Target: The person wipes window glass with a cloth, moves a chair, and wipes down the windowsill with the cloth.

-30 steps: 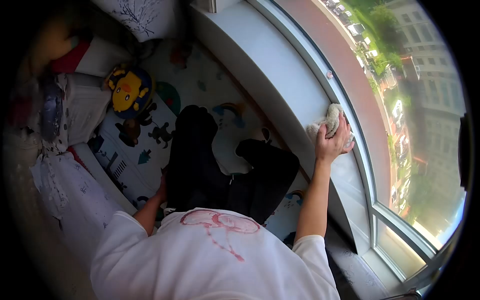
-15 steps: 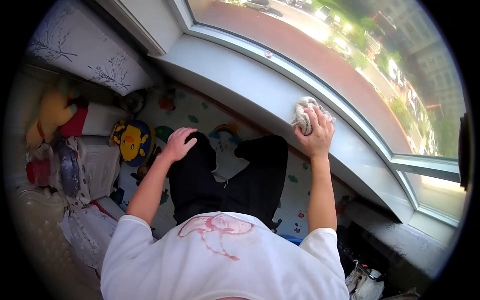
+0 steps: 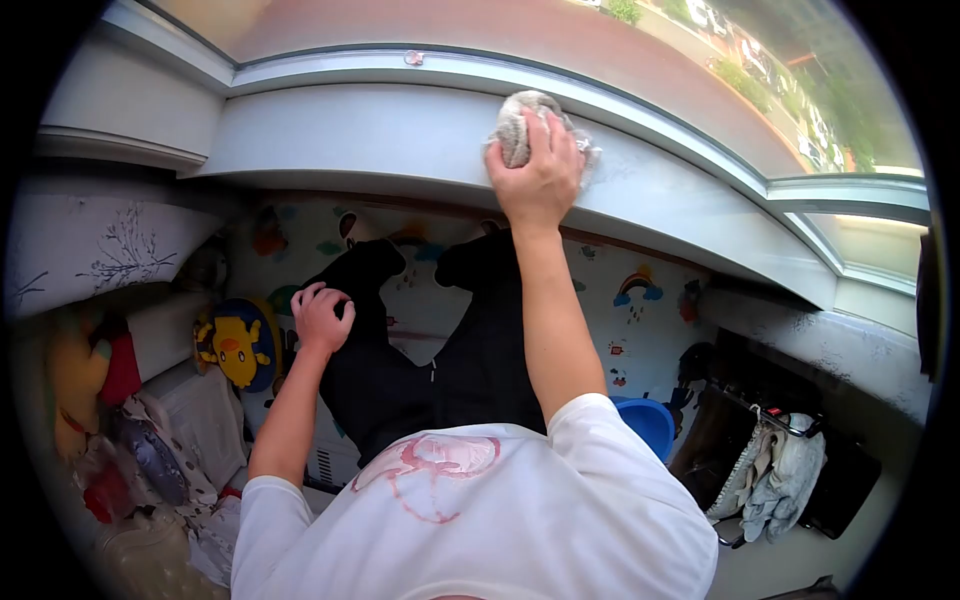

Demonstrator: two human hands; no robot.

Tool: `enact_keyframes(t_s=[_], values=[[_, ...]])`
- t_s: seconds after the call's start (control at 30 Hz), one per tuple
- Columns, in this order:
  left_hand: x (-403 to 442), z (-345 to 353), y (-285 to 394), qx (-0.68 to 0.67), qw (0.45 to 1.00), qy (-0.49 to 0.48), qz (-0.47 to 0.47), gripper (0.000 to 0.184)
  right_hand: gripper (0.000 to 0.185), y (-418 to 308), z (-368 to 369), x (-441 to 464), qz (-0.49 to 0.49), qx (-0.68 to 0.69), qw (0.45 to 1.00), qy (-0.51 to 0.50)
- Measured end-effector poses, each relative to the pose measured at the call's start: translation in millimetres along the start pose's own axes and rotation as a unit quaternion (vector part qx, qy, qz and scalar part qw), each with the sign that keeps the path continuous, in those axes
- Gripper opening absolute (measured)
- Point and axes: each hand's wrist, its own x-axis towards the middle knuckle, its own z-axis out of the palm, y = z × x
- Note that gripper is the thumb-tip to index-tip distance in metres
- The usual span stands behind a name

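At the bottom of the frame, nearest the camera, is a white T-shirt [image 3: 480, 525] with a pink print on its front, and above it the black trousers [image 3: 425, 370] of the seated person, knees bent and spread. The left hand [image 3: 322, 318], left of centre, is over the knee on that side with its fingers curled and nothing visible in its grip; whether it touches the trousers I cannot tell.

A blue basin [image 3: 647, 425] is on the floor right of the trousers, partly hidden by the sleeve. At the lower right, pale cloths [image 3: 780, 480] hang on a dark frame. On the left side, a round yellow and blue toy [image 3: 238, 345] is beside white drawers [image 3: 203, 410].

Farther off, at the upper centre, the right hand [image 3: 540, 180] presses down on a greyish, fluffy cloth [image 3: 524, 128], its fingers spread over it. The cloth lies under the palm and fingers, bulging out past the fingertips and on the thumb side, with a thin, crumpled edge showing at the right. It rests on the white windowsill [image 3: 350, 130], close to the window frame [image 3: 480, 72]. Beyond the glass, at the upper right, are greenery and parked cars.
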Motion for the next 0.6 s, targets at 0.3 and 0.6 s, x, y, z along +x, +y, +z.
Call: enact_keyframes(t_s=[0.3,0.6], values=[[14,4,1,-0.012,0.999,0.031,0.008,0.013,0.053,34,-30,10,-0.168,0.076,0.977,-0.107],[55,3,49,0.024,0.997,0.002,0.071,0.016,0.053,122,-58,12,0.085,-0.149,0.984,0.037]])
